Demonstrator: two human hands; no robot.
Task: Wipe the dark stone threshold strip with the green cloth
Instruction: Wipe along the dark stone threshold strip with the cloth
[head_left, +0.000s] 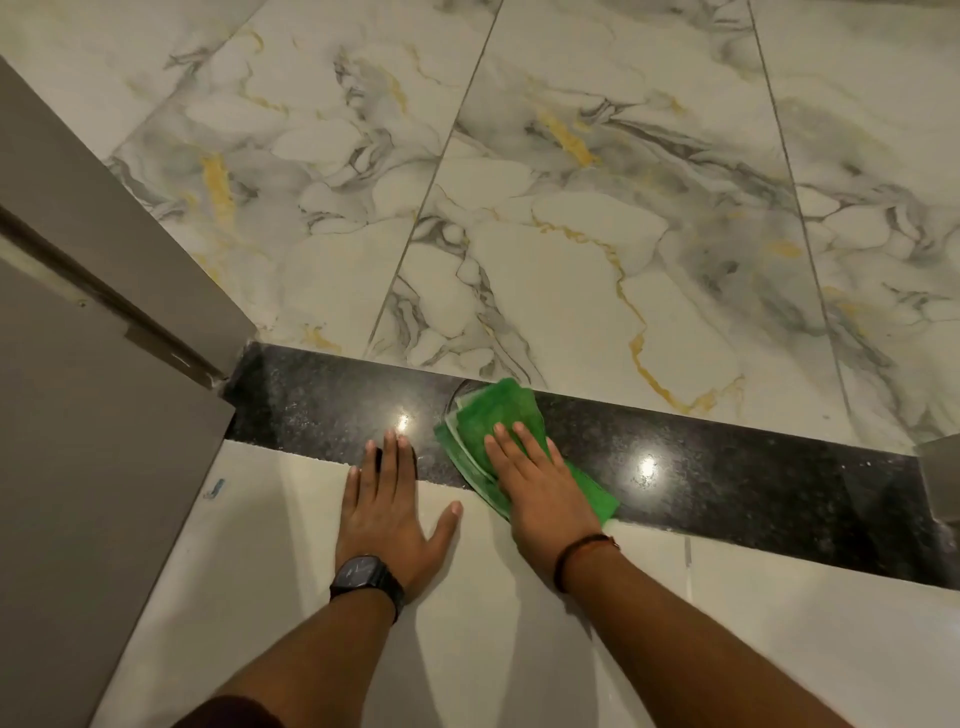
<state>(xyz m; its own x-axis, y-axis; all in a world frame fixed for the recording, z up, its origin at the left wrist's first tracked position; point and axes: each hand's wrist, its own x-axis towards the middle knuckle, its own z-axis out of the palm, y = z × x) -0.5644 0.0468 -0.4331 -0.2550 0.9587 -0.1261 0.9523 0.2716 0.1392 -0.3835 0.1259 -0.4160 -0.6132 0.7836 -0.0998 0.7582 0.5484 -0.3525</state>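
Observation:
A dark speckled stone threshold strip runs across the floor from the door frame at the left to the lower right. A folded green cloth lies on the middle of the strip. My right hand presses flat on the cloth, fingers pointing away from me, with a cord bracelet on the wrist. My left hand rests flat on the pale tile, fingers spread, its fingertips touching the strip's near edge just left of the cloth. A black watch is on that wrist.
A grey door and frame stand at the left, meeting the strip's left end. Marble-patterned tiles lie beyond the strip and plain pale tiles lie on my side. Another grey frame corner is at the right edge.

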